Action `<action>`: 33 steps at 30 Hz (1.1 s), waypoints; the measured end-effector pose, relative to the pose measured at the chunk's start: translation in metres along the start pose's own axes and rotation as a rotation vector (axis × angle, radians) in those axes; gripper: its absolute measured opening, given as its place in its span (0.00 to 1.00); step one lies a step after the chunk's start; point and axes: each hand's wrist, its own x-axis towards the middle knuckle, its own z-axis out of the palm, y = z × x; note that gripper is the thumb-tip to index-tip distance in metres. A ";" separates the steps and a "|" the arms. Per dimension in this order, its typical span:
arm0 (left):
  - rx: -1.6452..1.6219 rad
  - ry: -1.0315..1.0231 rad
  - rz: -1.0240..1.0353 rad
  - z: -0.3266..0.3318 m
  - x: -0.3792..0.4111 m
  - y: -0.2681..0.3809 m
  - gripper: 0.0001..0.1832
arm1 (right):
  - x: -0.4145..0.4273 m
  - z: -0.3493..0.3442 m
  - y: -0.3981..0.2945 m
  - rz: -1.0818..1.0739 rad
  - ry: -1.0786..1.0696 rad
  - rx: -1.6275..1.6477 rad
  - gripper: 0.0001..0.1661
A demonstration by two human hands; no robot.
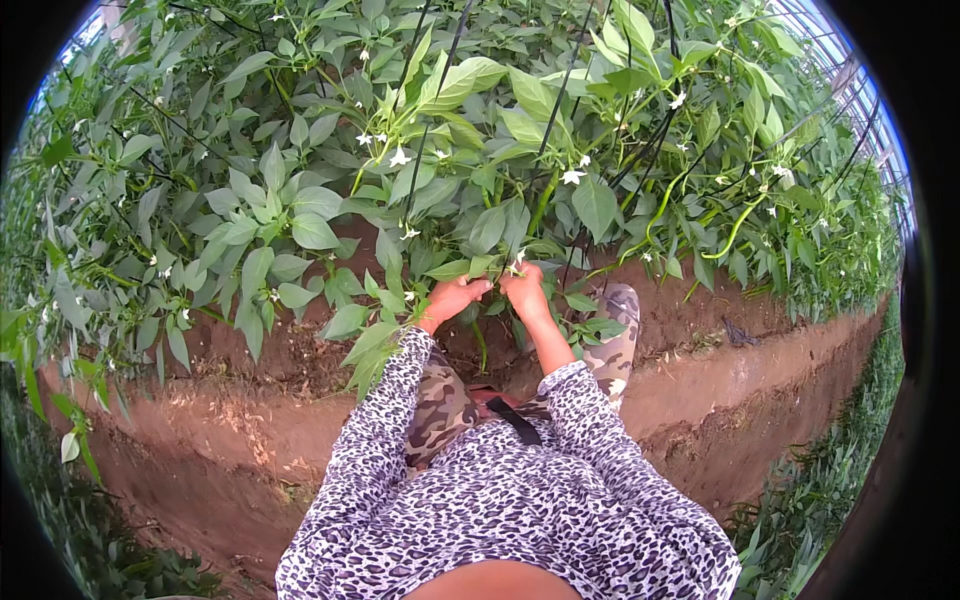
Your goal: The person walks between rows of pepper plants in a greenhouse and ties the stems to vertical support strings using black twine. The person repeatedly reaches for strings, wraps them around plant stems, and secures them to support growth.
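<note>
Pepper plants with white flowers fill the view before me. My left hand (452, 297) is among the lower leaves, its thumb pointing right toward the other hand; leaves cover part of its fingers. Close beside it, my right hand (523, 289) has its fingers curled in at a thin flowering pepper shoot (516, 262), which it seems to pinch. A white flower shows just above those fingertips. Below and between the hands hangs a slender green pepper (481, 349), apart from both. Another green pepper (543, 202) hangs higher among the leaves.
Black support strings (561, 97) run up through the plants. Long pale-green peppers (738, 227) hang at the right. A bare soil ridge (720, 367) crosses under the plants, with my camouflage-clad knees (621, 319) against it. More foliage (802, 487) lies at lower right.
</note>
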 end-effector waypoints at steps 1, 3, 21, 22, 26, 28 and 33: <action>0.015 -0.044 -0.030 0.002 -0.001 0.007 0.10 | 0.002 -0.002 0.010 -0.027 0.006 0.042 0.03; -0.045 -0.043 -0.065 0.004 0.000 0.011 0.09 | 0.012 0.000 0.026 -0.049 0.073 0.009 0.03; 0.685 -0.095 0.411 0.056 -0.127 0.071 0.07 | -0.028 0.021 -0.010 -0.343 0.242 -0.433 0.12; 0.687 -0.260 0.398 0.055 -0.134 0.083 0.08 | -0.028 0.021 -0.007 -0.368 0.229 -0.447 0.12; 0.518 -0.648 0.455 0.045 -0.127 0.113 0.08 | -0.031 0.019 -0.006 -0.503 0.156 -0.406 0.08; 0.459 -0.632 0.451 0.041 -0.118 0.128 0.09 | -0.031 0.015 -0.007 -0.556 0.127 -0.390 0.07; 0.822 0.446 0.419 0.045 -0.063 0.117 0.18 | -0.028 0.005 -0.006 -0.579 0.135 -0.347 0.06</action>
